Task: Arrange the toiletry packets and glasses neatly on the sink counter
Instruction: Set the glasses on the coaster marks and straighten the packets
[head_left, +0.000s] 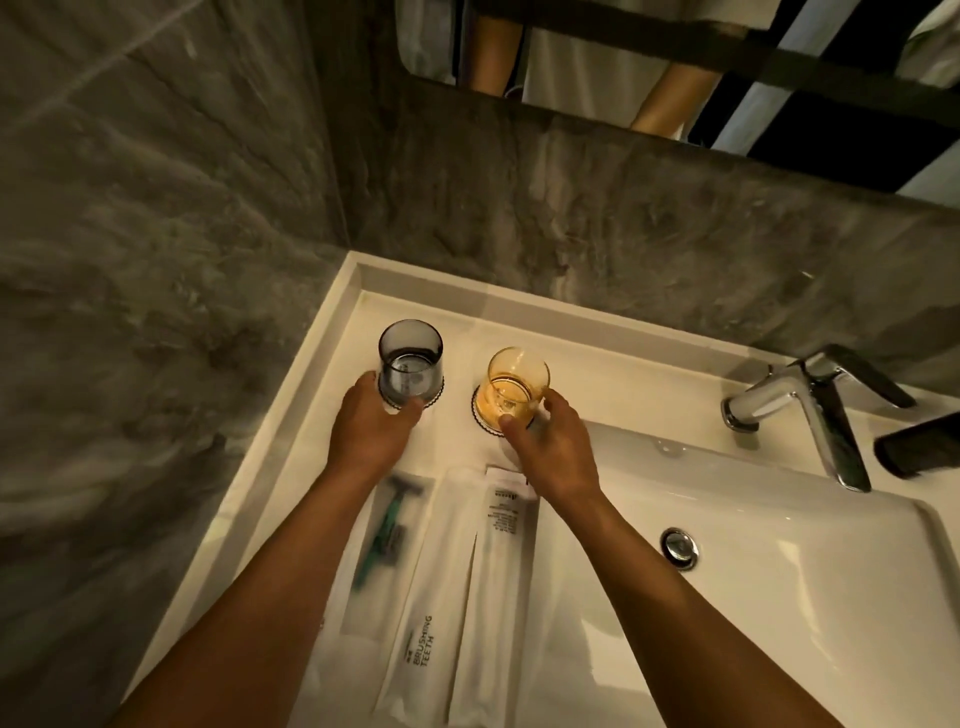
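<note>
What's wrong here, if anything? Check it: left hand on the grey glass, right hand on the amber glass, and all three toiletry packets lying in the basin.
One thing is wrong. The three toiletry packets lie on the counter ledge left of the basin, not in it, as the head view shows. The rest holds: the left hand is on the grey glass, the right hand on the amber glass.

On the white sink counter (332, 332), the left hand (371, 428) grips the upright grey glass (410, 361) near its base, and the right hand (550, 449) grips the upright amber glass (517, 384), which stands on a round coaster (480, 423). Nearer the camera, three toiletry packets lie side by side: a razor packet (382, 540), a "BRUSHING TEETH" packet (431, 597) and a third white packet (498, 587). A chrome tap (795, 405) stands to the right.
</note>
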